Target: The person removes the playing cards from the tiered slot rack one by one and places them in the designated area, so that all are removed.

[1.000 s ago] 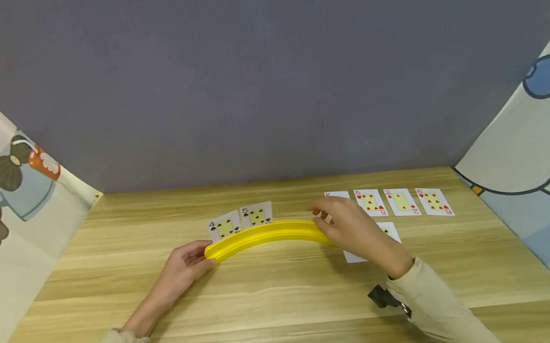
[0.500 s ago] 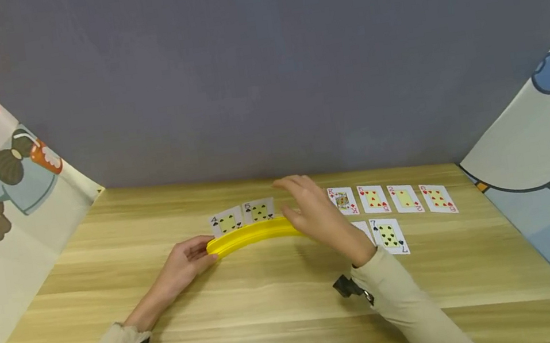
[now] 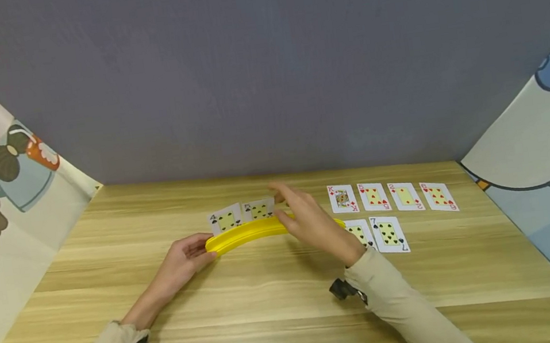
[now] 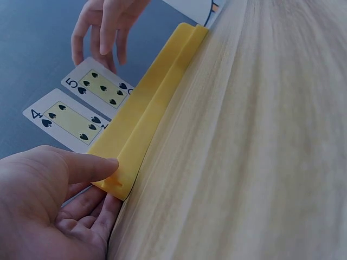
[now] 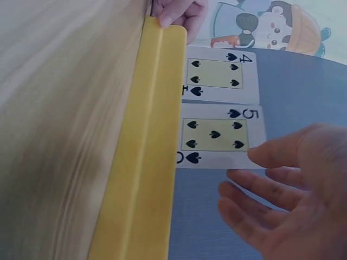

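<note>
A curved yellow playing card holder (image 3: 246, 233) stands on the table. My left hand (image 3: 185, 261) grips its left end, thumb on the near face (image 4: 40, 184). The four of spades (image 3: 226, 220) and the five of spades (image 3: 259, 209) stand side by side in its slot, faces toward me. My right hand (image 3: 307, 219) is at the right edge of the five of spades, fingers loosely bent. In the right wrist view its thumb (image 5: 271, 153) overlaps that card's edge; whether it presses on the card is unclear. The right hand partly hides the holder's right half.
Several red-suit cards lie face up in a row at the back right, among them the king of diamonds (image 3: 342, 199) and two of diamonds (image 3: 406, 197). Nearer lie the seven of spades (image 3: 390, 235) and a partly hidden black card (image 3: 359, 234). A grey wall (image 3: 263, 80) rises behind.
My right hand has moved left from the holder's right end to the five of spades, uncovering the king of diamonds and the seven of spades. My left hand keeps its grip on the holder.
</note>
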Tool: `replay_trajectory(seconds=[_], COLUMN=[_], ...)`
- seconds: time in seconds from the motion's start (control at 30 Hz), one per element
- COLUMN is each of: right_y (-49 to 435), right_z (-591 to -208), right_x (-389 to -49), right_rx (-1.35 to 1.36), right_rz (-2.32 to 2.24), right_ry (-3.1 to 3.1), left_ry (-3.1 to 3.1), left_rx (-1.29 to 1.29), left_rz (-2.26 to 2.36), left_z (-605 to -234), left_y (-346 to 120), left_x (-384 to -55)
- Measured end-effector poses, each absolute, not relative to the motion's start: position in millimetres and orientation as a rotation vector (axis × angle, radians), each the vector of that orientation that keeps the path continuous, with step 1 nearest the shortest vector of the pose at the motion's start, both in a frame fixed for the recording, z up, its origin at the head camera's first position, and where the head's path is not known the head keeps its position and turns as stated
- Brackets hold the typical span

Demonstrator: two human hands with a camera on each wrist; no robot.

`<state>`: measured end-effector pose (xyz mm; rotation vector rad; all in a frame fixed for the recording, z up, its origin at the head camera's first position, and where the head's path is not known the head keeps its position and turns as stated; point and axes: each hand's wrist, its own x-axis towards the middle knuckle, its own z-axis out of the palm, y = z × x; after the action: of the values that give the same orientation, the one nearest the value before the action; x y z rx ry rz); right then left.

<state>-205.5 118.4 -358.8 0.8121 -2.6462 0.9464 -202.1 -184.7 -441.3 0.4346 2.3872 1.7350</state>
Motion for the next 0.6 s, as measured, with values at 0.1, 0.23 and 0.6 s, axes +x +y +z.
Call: replay_trajectory(seconds=[0.1, 0.23, 0.6], right_y=[119, 120, 127], right_z=[-362, -366, -370], right_x=[-208, -212, -218], right_rx=[0.826, 0.845, 0.844], right_rz=[0.969, 0.994, 1.03], right_ry=[-2.622, -2.592, -2.555], left_ry=[2.393, 2.396, 2.388], left_rx=[0.437, 0.436, 0.437], left_rz=[1.726, 1.721, 1.745], left_z=[-441, -441, -443], left_y=[-184, -184, -183], left_x=[-203, -203, -203])
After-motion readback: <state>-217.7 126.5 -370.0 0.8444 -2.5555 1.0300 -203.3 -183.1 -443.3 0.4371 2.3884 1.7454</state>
